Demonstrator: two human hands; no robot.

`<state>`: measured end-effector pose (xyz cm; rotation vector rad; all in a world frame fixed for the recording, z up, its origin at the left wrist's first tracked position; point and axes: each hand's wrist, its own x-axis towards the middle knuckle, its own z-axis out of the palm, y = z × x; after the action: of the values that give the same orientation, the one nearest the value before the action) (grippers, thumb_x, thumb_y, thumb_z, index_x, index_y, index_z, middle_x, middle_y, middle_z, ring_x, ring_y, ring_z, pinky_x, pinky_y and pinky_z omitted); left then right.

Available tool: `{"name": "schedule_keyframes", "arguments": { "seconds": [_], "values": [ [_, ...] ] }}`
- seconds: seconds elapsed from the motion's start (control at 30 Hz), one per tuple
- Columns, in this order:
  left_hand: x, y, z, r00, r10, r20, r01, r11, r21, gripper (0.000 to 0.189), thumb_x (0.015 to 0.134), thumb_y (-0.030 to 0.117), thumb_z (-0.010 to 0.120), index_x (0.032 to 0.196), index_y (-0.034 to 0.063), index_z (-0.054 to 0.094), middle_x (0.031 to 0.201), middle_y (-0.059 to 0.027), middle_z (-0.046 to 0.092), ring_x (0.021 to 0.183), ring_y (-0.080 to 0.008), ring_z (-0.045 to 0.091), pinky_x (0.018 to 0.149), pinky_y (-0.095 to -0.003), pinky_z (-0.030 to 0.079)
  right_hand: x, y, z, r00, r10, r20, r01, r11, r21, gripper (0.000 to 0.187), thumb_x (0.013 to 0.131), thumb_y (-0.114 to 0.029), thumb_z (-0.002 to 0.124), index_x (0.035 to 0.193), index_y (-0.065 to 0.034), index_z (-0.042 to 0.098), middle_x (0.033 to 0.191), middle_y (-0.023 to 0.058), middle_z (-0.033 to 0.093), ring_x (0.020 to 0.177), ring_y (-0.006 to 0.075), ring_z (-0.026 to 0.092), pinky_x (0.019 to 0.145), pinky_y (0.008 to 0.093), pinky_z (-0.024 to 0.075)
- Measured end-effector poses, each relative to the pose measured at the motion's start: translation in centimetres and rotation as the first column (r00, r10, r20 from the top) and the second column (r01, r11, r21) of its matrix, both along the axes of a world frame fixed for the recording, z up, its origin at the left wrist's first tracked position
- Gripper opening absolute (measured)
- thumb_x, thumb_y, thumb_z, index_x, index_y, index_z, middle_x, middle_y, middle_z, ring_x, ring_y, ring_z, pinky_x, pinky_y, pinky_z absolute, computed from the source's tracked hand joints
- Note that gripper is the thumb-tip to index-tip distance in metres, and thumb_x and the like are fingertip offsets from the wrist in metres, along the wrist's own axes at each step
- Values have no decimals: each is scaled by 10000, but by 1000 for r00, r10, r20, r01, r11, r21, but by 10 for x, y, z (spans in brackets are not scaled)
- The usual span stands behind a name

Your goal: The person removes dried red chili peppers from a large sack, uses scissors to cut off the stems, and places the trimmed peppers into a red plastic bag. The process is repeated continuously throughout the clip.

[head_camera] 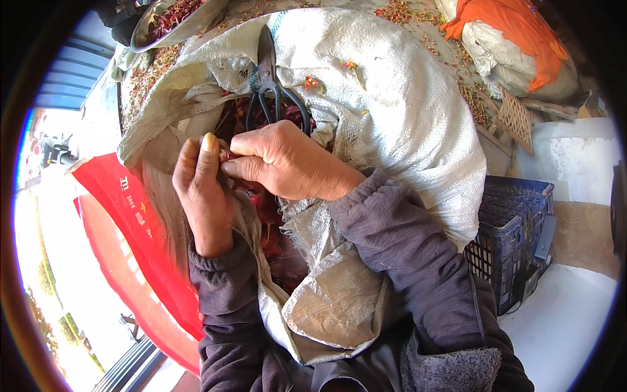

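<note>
A white woven sack lies open before me, its rim folded outward. Dark red dried chilies show in its mouth. My left hand and my right hand meet above the opening. Between their fingertips they pinch a small dried chili, mostly hidden by the fingers. Just beyond my right hand, scissors with black handles rest on the sack's far rim, blades pointing away from me. The handles reach over the chilies, partly behind that hand.
A metal basin of chilies stands at the far left. Red printed material lies left of the sack. On the right is a dark blue plastic crate. Stem scraps litter the floor near a stuffed sack with orange cloth.
</note>
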<state>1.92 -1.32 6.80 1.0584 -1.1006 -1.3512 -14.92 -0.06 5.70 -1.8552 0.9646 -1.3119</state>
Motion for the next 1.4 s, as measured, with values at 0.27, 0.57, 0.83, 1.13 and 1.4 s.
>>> {"name": "schedule_keyframes", "arguments": {
  "seconds": [0.27,0.57,0.83,1.13,1.4],
  "values": [
    [13,-10,-13,909,-169,-382,231,965,121,197,1068,165,569,1061,-7,664,885,-51,669,809,-148,634,793,-298,538,3,7,-7,921,-239,-306,124,928,-351,91,900,-195,651,911,-105,648,786,56,678,710,242,702,584,380,538],
    [13,-35,17,977,160,-140,-152,986,70,285,1065,291,607,939,36,607,751,-11,521,621,-92,396,572,-259,359,19,7,11,996,59,-61,-65,992,-107,235,948,-270,652,810,-80,649,754,84,668,709,288,692,598,412,527],
    [4,-45,43,659,179,730,-70,982,-177,318,972,199,724,1244,39,692,1047,-82,753,908,-146,684,788,-286,540,-37,-12,19,484,-353,801,-178,856,485,287,986,-316,728,965,-38,660,822,40,656,654,126,654,515,260,546],
    [25,-5,-10,440,-321,839,611,791,-18,439,759,92,842,1156,-20,693,1170,-161,671,1102,-296,644,951,-377,500,-39,-16,13,532,-332,779,-219,834,505,196,1017,-217,664,1037,-22,648,858,71,680,591,129,645,484,286,544],
    [26,-6,-6,912,-91,400,122,991,-53,226,917,-7,733,1141,19,728,989,8,719,828,-78,613,758,-234,493,-31,-16,8,875,-307,374,87,860,502,205,1000,-265,701,968,-63,710,705,-20,600,553,33,479,462,230,373]
  ]
}}
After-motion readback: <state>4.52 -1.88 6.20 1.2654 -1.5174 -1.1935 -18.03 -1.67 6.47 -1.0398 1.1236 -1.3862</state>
